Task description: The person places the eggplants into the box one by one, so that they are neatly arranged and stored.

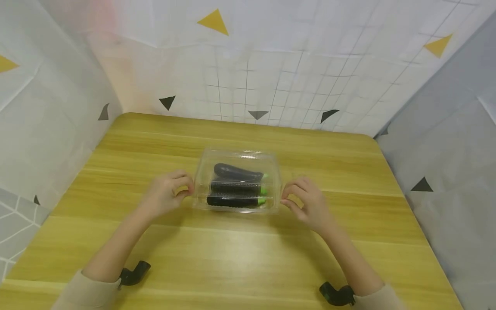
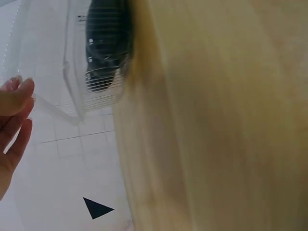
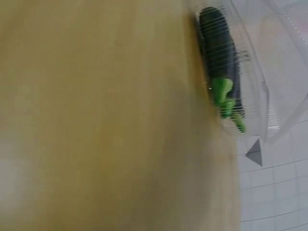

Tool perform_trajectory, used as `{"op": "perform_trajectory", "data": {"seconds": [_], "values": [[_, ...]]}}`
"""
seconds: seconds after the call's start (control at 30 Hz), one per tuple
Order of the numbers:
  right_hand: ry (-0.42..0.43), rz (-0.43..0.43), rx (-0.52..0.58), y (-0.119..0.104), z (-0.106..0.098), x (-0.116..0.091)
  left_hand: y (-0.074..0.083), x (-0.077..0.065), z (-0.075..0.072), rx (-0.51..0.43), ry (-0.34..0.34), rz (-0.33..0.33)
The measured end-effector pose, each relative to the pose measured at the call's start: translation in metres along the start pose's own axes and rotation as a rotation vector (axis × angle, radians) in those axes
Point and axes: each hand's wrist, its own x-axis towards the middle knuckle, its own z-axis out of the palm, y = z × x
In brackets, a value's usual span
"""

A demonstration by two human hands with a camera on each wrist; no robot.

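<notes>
Three dark eggplants [image 1: 234, 186] with green stem ends lie side by side in a clear plastic clamshell box [image 1: 201, 203] on the table. The box's hinged lid [image 2: 45, 53] stands partly raised over the base in both wrist views. At the lid's left edge, my left hand [image 1: 167, 193] pinches the plastic between thumb and fingers. My right hand [image 1: 310, 202] pinches the lid's right edge the same way; it is out of sight in the right wrist view. The stems [image 3: 224, 96] point toward my right hand.
The box stands near the middle of a wooden table [image 1: 232, 249]. White sheeting [image 1: 271, 64] with triangles and grid lines rises behind the far edge, and more hangs at both sides. Dark curved wrist mounts [image 1: 134, 273] project from both forearms.
</notes>
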Motion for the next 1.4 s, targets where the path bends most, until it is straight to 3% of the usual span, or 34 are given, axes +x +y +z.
{"op": "perform_trajectory", "data": {"seconds": [0.17,0.33,0.57,0.7,0.9,1.0,1.4], "values": [[-0.006,-0.011,-0.021,-0.002,0.010,-0.015,0.005,-0.009,0.004,0.150,-0.014,0.072],[-0.001,-0.004,-0.023,-0.004,0.016,-0.021,0.006,-0.017,0.007,0.211,-0.060,0.128],[-0.008,-0.010,-0.064,-0.002,0.020,-0.029,0.009,-0.028,0.010,0.235,-0.127,0.095],[-0.012,-0.003,-0.075,-0.001,0.022,-0.032,0.009,-0.031,0.015,0.257,-0.099,0.100],[-0.015,0.016,-0.073,-0.001,0.022,-0.034,0.008,-0.031,0.023,0.301,-0.002,0.176],[-0.005,0.011,-0.075,-0.001,0.023,-0.034,0.010,-0.030,0.025,0.305,0.036,0.184],[-0.029,0.043,-0.073,-0.001,0.024,-0.036,0.014,-0.028,0.024,0.260,0.023,0.136]]}}
